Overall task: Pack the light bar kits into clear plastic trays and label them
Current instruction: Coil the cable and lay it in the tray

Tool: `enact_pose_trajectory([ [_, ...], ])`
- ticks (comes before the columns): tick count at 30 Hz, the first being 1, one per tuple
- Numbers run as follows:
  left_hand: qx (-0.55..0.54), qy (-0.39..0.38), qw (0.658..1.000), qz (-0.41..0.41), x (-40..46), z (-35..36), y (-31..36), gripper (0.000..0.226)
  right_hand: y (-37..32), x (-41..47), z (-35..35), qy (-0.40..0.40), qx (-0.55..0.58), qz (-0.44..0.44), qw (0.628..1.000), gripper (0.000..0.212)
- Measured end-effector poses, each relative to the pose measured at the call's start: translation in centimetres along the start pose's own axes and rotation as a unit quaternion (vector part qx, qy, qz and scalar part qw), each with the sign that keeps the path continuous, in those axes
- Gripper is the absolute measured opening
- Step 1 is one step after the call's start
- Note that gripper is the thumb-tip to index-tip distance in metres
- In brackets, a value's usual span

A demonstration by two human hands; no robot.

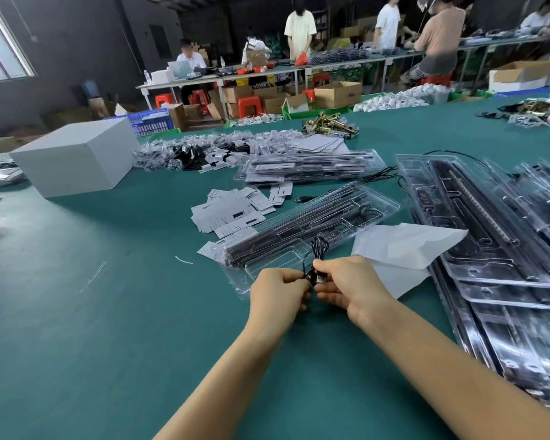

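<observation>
A white box [77, 157] sits at the left of the green desk [108, 312]. Right of it lies a loose heap of white label cards [232, 211], with a stack of packed clear trays [308, 166] behind them. Nearer the middle, an open clear plastic tray [311, 230] lies slantwise, holding dark light bars [286, 233]. At its near end the left hand [277, 293] and the right hand [350, 287] meet, almost touching. The fingers of both are curled and clamped on a black cable [317, 249], which loops up over the tray; its USB plug [320, 278] shows between the hands. Just right of the hands lies a white plastic bag [404, 246]. Further right, more clear trays [502, 255] lie overlapped along the desk's edge.
</observation>
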State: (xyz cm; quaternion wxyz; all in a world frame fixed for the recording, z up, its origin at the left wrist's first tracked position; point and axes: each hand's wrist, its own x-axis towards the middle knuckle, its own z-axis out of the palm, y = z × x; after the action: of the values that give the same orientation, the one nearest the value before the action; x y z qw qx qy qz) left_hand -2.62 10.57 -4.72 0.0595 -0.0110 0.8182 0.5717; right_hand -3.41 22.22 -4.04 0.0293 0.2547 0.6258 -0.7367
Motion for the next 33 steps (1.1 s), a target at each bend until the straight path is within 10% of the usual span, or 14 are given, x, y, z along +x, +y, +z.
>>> enact_pose_trajectory([
  [10,0.203,0.023,0.974,0.101,-1.0,0.9,0.4,0.021,-0.3,0.1,-0.5,-0.033,-0.035,0.012,0.999,0.008],
  [19,0.411,0.114,0.870,0.247,-0.8,-1.9,1.7,0.021,0.0,0.1,-0.6,-0.033,-0.028,-0.010,0.999,0.008],
  [25,0.550,-0.026,0.823,0.140,1.1,-6.8,1.0,0.051,-0.2,0.3,-0.8,-0.020,-0.059,-0.008,0.998,0.008],
  [33,0.520,-0.032,0.830,0.201,1.1,-6.5,1.1,0.026,-0.1,0.8,-0.9,-0.003,-0.064,0.002,0.998,0.020],
])
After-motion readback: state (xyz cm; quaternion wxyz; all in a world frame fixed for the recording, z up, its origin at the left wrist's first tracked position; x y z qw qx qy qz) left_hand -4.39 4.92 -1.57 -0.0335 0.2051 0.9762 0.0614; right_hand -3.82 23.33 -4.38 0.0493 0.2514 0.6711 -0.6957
